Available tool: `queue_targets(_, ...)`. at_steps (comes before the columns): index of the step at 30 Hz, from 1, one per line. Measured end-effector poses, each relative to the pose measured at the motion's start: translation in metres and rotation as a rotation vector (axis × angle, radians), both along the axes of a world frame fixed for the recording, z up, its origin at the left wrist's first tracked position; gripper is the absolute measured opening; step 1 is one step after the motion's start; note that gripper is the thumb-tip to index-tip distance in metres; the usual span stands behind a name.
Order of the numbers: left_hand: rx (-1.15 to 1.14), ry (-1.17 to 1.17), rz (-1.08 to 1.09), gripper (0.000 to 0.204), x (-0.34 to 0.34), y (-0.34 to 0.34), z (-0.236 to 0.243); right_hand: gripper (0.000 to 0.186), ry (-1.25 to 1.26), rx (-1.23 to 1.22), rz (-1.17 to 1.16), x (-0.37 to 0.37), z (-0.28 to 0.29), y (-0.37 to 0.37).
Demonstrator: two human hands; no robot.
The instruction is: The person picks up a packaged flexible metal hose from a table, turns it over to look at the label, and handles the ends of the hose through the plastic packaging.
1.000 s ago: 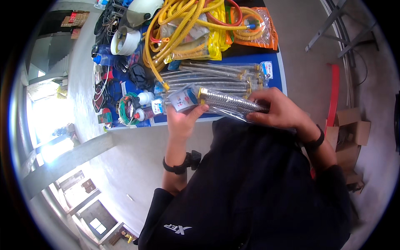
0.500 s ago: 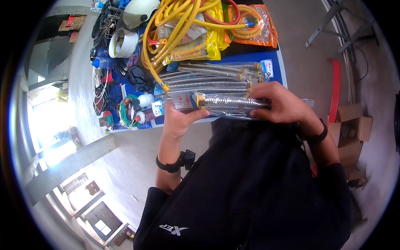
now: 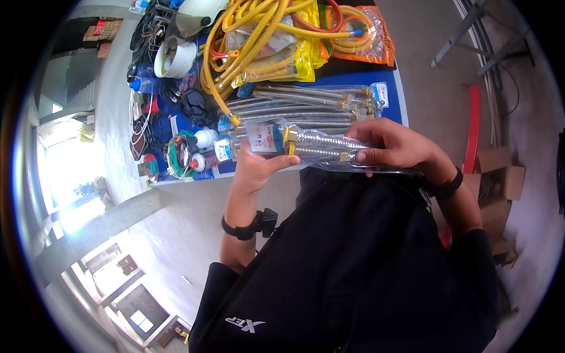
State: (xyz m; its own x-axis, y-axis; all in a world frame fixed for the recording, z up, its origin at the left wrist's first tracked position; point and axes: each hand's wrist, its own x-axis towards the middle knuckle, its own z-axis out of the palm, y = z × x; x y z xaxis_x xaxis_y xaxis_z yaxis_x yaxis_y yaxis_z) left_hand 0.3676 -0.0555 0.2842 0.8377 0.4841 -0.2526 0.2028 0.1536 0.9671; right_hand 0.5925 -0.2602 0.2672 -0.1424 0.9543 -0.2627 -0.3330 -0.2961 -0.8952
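Between my two hands is a clear plastic bag holding a braided metal hose (image 3: 326,141) that looks doubled over, with brass-coloured and yellow ends at its left. My left hand (image 3: 259,167) pinches the bag's left end, by the printed card (image 3: 265,138), thumb along the near side. My right hand (image 3: 397,146) grips the right part of the bag, its thumb on top near a metal nut (image 3: 345,157). The bag is just above the table's near edge. Right behind it lie several more bagged metal hoses (image 3: 294,110) in a stack.
Coiled yellow hoses (image 3: 253,35) and an orange bag of hose (image 3: 359,35) fill the table's back. At the left are a white roll (image 3: 175,57), green wire (image 3: 180,156) and a spray can (image 3: 206,162). Right of the table stand cardboard boxes (image 3: 497,170) and a red strip (image 3: 473,129).
The bagged hose has turned in my hands, so both its left ends and a nut by my right thumb now show. The printed card has come up and faces me more.
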Motion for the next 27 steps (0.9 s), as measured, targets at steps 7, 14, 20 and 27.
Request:
queue_targets(7, 0.049, 0.026, 0.0, 0.04, -0.003, -0.001, 0.004, 0.035, -0.105, 0.015, -0.081, -0.008, 0.001, 0.004)
queue_targets(14, 0.042, 0.072, 0.077, 0.034, -0.008, 0.001, 0.004, 0.041, -0.582, 0.108, -0.217, -0.024, 0.017, 0.006)
queue_targets(20, -0.015, 0.066, 0.031, 0.032, -0.014, 0.004, 0.006, 0.041, -0.778, 0.23, -0.285, -0.031, 0.018, 0.007)
queue_targets(27, 0.04, -0.042, 0.074, 0.035, -0.011, 0.001, 0.005, 0.036, -0.633, 0.157, -0.2, -0.026, 0.022, 0.01)
